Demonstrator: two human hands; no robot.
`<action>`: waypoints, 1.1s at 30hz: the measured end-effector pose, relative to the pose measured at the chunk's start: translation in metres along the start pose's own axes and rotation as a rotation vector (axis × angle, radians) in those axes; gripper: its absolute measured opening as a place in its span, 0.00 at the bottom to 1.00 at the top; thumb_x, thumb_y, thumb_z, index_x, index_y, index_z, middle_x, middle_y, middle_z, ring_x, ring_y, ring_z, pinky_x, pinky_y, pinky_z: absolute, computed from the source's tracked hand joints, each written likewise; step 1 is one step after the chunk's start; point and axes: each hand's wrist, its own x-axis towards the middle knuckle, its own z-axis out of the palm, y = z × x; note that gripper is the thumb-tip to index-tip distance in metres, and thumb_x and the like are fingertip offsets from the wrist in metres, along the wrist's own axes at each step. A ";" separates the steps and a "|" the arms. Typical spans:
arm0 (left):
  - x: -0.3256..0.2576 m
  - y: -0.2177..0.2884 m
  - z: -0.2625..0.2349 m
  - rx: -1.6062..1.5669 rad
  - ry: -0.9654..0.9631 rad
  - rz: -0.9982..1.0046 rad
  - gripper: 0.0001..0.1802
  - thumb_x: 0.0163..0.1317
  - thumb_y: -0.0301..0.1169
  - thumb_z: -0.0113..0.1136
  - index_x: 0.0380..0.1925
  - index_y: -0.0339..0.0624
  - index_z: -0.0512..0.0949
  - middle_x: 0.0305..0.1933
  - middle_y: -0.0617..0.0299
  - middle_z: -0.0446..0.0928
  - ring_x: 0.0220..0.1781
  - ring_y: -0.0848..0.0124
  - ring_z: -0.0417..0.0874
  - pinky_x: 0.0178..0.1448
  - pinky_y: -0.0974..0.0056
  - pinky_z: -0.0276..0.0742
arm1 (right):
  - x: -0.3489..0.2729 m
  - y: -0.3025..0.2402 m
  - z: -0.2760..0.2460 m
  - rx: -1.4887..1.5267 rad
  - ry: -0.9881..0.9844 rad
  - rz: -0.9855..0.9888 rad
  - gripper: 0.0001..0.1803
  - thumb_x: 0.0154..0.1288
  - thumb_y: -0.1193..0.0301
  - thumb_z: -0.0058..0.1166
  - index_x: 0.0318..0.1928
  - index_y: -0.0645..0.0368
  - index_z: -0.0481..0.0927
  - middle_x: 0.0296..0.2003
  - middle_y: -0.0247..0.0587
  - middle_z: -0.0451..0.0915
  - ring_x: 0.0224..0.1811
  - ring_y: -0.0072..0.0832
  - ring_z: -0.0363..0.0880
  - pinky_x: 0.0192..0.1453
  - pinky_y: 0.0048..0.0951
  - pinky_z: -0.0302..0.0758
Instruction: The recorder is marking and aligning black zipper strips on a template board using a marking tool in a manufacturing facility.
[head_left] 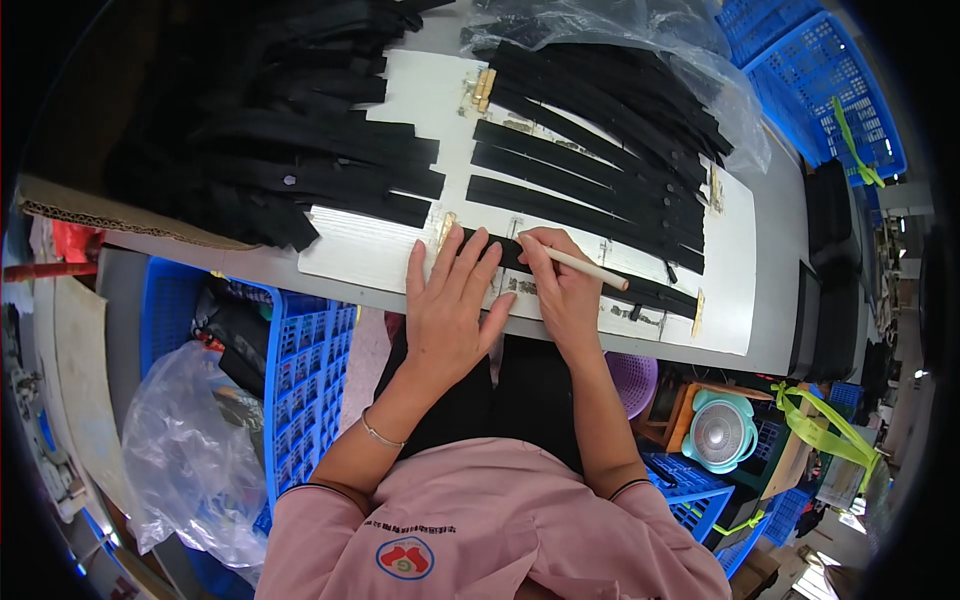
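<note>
1. The person wears a pink top (490,520) with short sleeves.
2. Each sleeve ends in a thin dark trim line at the cuff (320,490).
3. A round badge (405,558) in red, white and blue sits on the chest of the pink top, with a short line of small dark print just above the badge.
4. A thin bracelet (381,433) circles the left wrist.
5. Below the pink top, dark trousers (500,395) cover the lap.
</note>
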 end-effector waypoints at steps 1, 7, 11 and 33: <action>0.000 0.000 0.000 0.003 0.005 -0.007 0.28 0.63 0.39 0.68 0.62 0.39 0.79 0.70 0.53 0.75 0.76 0.53 0.70 0.81 0.39 0.50 | 0.000 0.001 -0.001 0.002 0.006 0.015 0.10 0.77 0.69 0.57 0.43 0.65 0.84 0.30 0.38 0.83 0.30 0.21 0.81 0.34 0.24 0.75; -0.001 0.000 0.000 0.016 0.013 -0.015 0.28 0.62 0.38 0.69 0.62 0.40 0.79 0.69 0.53 0.76 0.76 0.54 0.70 0.81 0.39 0.50 | -0.003 0.006 -0.005 0.027 -0.090 -0.014 0.10 0.74 0.70 0.59 0.38 0.65 0.85 0.24 0.37 0.83 0.25 0.19 0.79 0.30 0.24 0.73; 0.002 0.003 0.002 0.022 0.004 -0.007 0.28 0.62 0.38 0.69 0.62 0.40 0.79 0.69 0.54 0.76 0.76 0.54 0.70 0.81 0.39 0.49 | -0.003 0.005 -0.008 -0.003 -0.075 -0.028 0.10 0.73 0.70 0.59 0.38 0.65 0.85 0.25 0.38 0.84 0.25 0.19 0.79 0.30 0.24 0.73; 0.000 0.001 -0.003 0.063 -0.085 0.004 0.29 0.66 0.36 0.66 0.67 0.42 0.76 0.74 0.54 0.72 0.80 0.54 0.63 0.84 0.42 0.44 | -0.015 0.021 -0.084 -0.072 0.298 0.060 0.13 0.77 0.68 0.55 0.36 0.64 0.85 0.22 0.29 0.78 0.25 0.12 0.68 0.29 0.20 0.62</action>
